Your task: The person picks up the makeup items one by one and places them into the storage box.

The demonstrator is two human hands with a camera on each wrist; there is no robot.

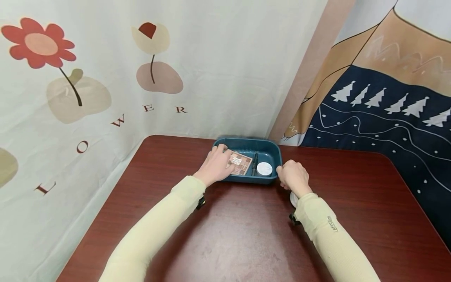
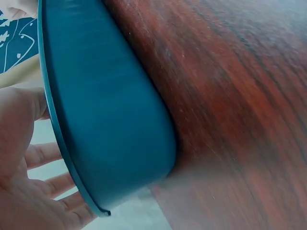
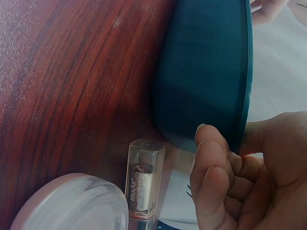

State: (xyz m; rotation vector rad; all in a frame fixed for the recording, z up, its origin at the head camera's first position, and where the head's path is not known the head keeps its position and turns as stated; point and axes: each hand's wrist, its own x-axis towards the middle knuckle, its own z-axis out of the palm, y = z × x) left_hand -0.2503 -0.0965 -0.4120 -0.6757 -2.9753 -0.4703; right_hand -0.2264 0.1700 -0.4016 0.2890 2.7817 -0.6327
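Sleeves nearest; tub at 12 o'clock. Right hand clamped on its edge, 4 o'clock, probably steadying it. Left hand at 9 o'clock, fingers apart, beside palette; contact unclear.

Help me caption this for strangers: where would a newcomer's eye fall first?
Most likely on the red flower at the upper left of the head view, vivid against the pale cloth. Next might come the blue tray near the far edge of the table, with the left hand over its left end and the right hand gripping its right end.
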